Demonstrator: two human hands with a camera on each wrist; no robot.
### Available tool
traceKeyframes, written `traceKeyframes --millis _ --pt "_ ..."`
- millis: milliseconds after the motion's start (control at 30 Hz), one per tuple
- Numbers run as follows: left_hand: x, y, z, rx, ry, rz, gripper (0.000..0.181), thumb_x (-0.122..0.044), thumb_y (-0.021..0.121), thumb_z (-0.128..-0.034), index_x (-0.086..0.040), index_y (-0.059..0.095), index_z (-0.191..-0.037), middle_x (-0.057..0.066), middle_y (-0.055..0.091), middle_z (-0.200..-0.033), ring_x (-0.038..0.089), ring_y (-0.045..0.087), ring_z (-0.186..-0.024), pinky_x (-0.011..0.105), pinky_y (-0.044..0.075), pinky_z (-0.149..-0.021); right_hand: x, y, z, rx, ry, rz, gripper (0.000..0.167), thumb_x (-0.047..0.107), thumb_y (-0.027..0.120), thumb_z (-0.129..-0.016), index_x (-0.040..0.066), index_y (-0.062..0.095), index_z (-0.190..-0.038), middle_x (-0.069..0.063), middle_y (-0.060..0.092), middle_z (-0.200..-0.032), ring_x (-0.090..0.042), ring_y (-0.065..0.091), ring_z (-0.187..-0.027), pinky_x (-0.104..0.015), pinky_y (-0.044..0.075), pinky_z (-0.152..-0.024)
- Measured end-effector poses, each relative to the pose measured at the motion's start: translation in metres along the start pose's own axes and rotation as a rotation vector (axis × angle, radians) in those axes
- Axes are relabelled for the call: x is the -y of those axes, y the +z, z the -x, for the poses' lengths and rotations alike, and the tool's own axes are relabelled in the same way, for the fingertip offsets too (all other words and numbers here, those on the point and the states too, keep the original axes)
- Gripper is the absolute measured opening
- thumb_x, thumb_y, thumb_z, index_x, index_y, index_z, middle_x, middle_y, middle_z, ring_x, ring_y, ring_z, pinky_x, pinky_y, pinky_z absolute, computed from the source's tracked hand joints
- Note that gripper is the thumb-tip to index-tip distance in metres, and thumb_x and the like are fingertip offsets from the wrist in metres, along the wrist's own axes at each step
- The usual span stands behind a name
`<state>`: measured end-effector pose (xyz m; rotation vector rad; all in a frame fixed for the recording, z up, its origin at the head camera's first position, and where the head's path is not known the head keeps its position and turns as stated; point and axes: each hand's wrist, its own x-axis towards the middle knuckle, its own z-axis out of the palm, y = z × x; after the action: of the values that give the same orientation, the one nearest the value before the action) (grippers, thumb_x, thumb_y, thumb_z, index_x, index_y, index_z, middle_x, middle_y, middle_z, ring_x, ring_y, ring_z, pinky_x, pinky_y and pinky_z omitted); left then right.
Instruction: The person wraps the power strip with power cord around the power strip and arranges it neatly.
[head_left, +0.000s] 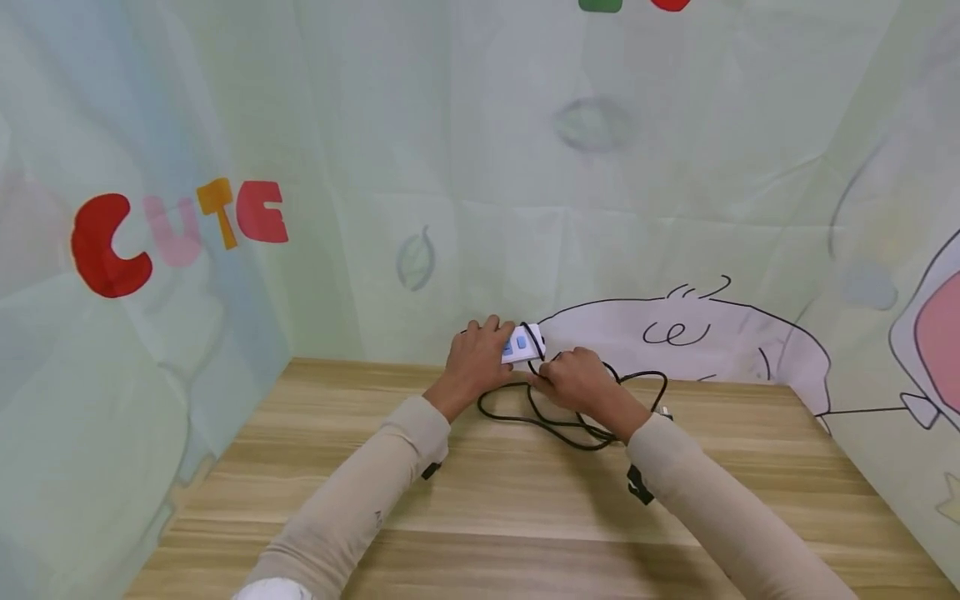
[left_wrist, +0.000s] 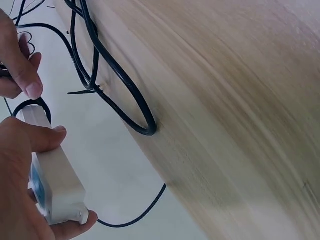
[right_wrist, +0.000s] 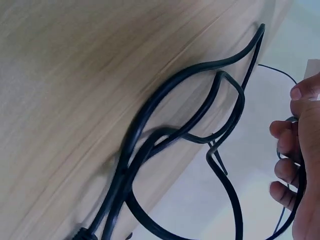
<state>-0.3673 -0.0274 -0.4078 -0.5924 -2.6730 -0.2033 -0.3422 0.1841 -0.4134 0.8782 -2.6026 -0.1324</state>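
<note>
A white power strip with blue sockets (head_left: 534, 343) is held up near the table's back edge by the left hand (head_left: 477, 357), whose fingers curl round it. In the left wrist view the left hand (left_wrist: 22, 175) grips the strip's white body (left_wrist: 59, 182), thumb along one side. The right hand (head_left: 581, 382) pinches the black cable (head_left: 546, 425) beside the strip's right end, where cable loops over it. In the right wrist view the right hand's (right_wrist: 307, 150) fingers curl round the cable, and loose loops of cable (right_wrist: 175, 82) hang beside it.
The cable loops lie on the wooden table (head_left: 525, 517) beneath and right of the hands, with a plug (head_left: 664, 412) near the right wrist. A printed cloth backdrop (head_left: 480, 167) rises behind the table and along both sides.
</note>
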Motion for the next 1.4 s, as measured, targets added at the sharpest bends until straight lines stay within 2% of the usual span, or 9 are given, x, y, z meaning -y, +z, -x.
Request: traceKeyframes --millis 167,367,433,567,667,800,1000,1167,1400 --pt "0.0 -0.001 0.0 0.011 -0.008 0.02 0.056 -0.029 0.085 -0.0976 -0.016 0.066 -0.149 0.01 0.069 -0.132 0.036 0.066 -0.101 0.05 0.062 -0.077 -0.005 -0.006 0.0 0.032 0.0 -0.021 0.052 0.043 0.072 -0.111 0.018 0.06 -0.067 0.005 0.047 -0.056 -0.011 0.036 -0.051 -0.03 0.027 -0.05" --pt "0.003 -0.003 -0.003 0.006 -0.03 0.004 0.057 -0.028 0.089 -0.0965 -0.016 0.066 -0.147 0.01 0.069 -0.132 0.036 0.067 -0.102 0.05 0.062 -0.077 -0.011 -0.019 0.001 0.049 -0.011 -0.032 0.048 0.044 0.076 -0.107 0.02 0.062 -0.068 0.006 0.049 -0.057 -0.011 0.036 -0.053 -0.03 0.025 -0.05" --pt "0.005 -0.003 -0.004 0.008 -0.032 -0.01 0.057 -0.028 0.089 -0.0966 -0.016 0.066 -0.147 0.01 0.069 -0.132 0.036 0.067 -0.102 0.049 0.062 -0.076 -0.012 -0.024 0.001 0.08 -0.009 -0.053 0.044 0.044 0.075 -0.108 0.019 0.069 -0.072 0.005 0.056 -0.059 -0.011 0.04 -0.053 -0.03 0.027 -0.05" --pt "0.009 -0.003 -0.004 0.004 -0.027 -0.009 0.057 -0.028 0.089 -0.0964 -0.016 0.066 -0.146 0.011 0.068 -0.13 0.037 0.067 -0.1 0.049 0.062 -0.074 -0.015 -0.032 0.001 0.119 -0.003 -0.083 0.031 0.042 0.074 -0.108 0.017 0.086 -0.093 0.002 0.075 -0.072 -0.011 0.053 -0.055 -0.032 0.04 -0.049" --pt "0.01 -0.005 -0.003 -0.002 -0.025 -0.002 0.056 -0.027 0.089 -0.0962 -0.016 0.066 -0.146 0.012 0.069 -0.131 0.037 0.067 -0.099 0.049 0.061 -0.073 -0.02 -0.036 0.0 0.127 -0.006 -0.101 0.023 0.036 0.074 -0.108 0.019 0.089 -0.105 0.001 0.083 -0.084 -0.011 0.059 -0.058 -0.035 0.047 -0.05" --pt "0.01 -0.005 -0.001 0.006 -0.026 -0.014 0.055 -0.027 0.089 -0.0962 -0.016 0.066 -0.145 0.011 0.069 -0.131 0.037 0.067 -0.1 0.049 0.061 -0.073 -0.025 -0.042 -0.002 0.115 -0.044 -0.106 0.018 0.027 0.071 -0.109 0.017 0.084 -0.1 0.001 0.082 -0.089 -0.011 0.057 -0.061 -0.036 0.049 -0.055" --pt "0.01 -0.005 0.003 0.026 0.019 -0.038 0.053 -0.026 0.088 -0.0954 -0.016 0.067 -0.143 0.011 0.07 -0.126 0.037 0.069 -0.098 0.05 0.063 -0.073 -0.03 -0.043 -0.005 -0.014 -0.211 -0.005 0.014 0.02 0.077 -0.107 0.014 0.08 -0.094 0.002 0.071 -0.079 -0.017 0.062 -0.071 -0.04 0.06 -0.07" --pt "0.009 -0.008 0.004 0.061 0.057 -0.05 0.057 -0.025 0.088 -0.0942 -0.019 0.066 -0.147 0.01 0.069 -0.127 0.035 0.069 -0.101 0.049 0.063 -0.074 -0.033 -0.045 -0.009 -0.145 -0.333 0.112 0.009 0.021 0.085 -0.102 0.015 0.083 -0.096 0.002 0.072 -0.08 -0.02 0.064 -0.077 -0.039 0.062 -0.081" --pt "0.007 -0.014 0.005 0.1 0.118 -0.044 0.058 -0.023 0.087 -0.0937 -0.023 0.067 -0.148 0.007 0.069 -0.131 0.034 0.07 -0.109 0.049 0.063 -0.078 -0.038 -0.045 -0.014 -0.239 -0.386 0.063 0.008 0.022 0.088 -0.099 0.015 0.085 -0.097 0.002 0.076 -0.085 -0.019 0.065 -0.08 -0.037 0.062 -0.082"
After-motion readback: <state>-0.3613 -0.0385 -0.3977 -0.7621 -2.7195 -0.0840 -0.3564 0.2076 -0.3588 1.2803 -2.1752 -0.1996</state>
